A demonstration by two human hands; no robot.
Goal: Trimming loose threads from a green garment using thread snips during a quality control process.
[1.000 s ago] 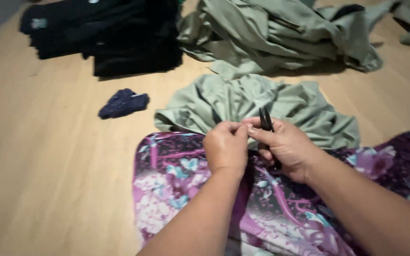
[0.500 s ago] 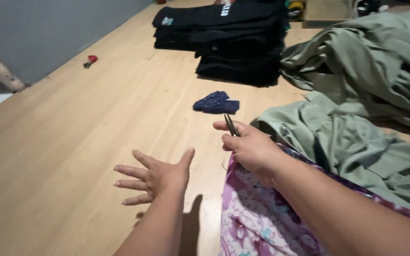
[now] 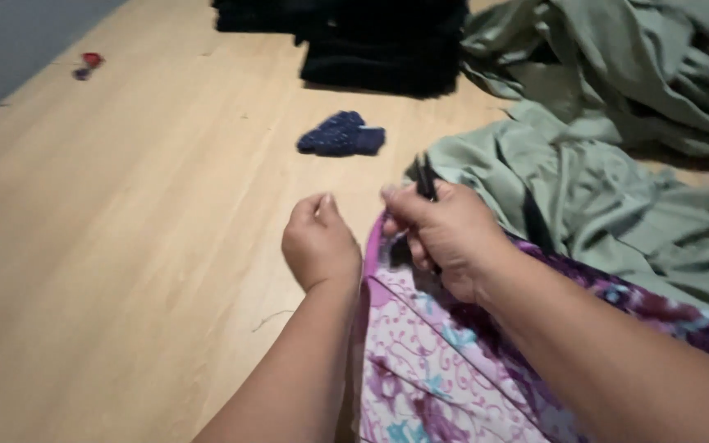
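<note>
Your right hand (image 3: 445,234) grips a small dark tool (image 3: 427,180) at the edge of the purple floral cloth (image 3: 436,361) on the wooden surface (image 3: 125,246), while your left hand (image 3: 319,244) is curled closed just beside it, holding nothing visible.

The floral cloth (image 3: 445,361) is purple, pink and teal, the draped fabric (image 3: 601,189) sage green, the small scrap (image 3: 342,135) navy, the folded stack (image 3: 379,41) black, the counter (image 3: 125,230) pale wood.
</note>
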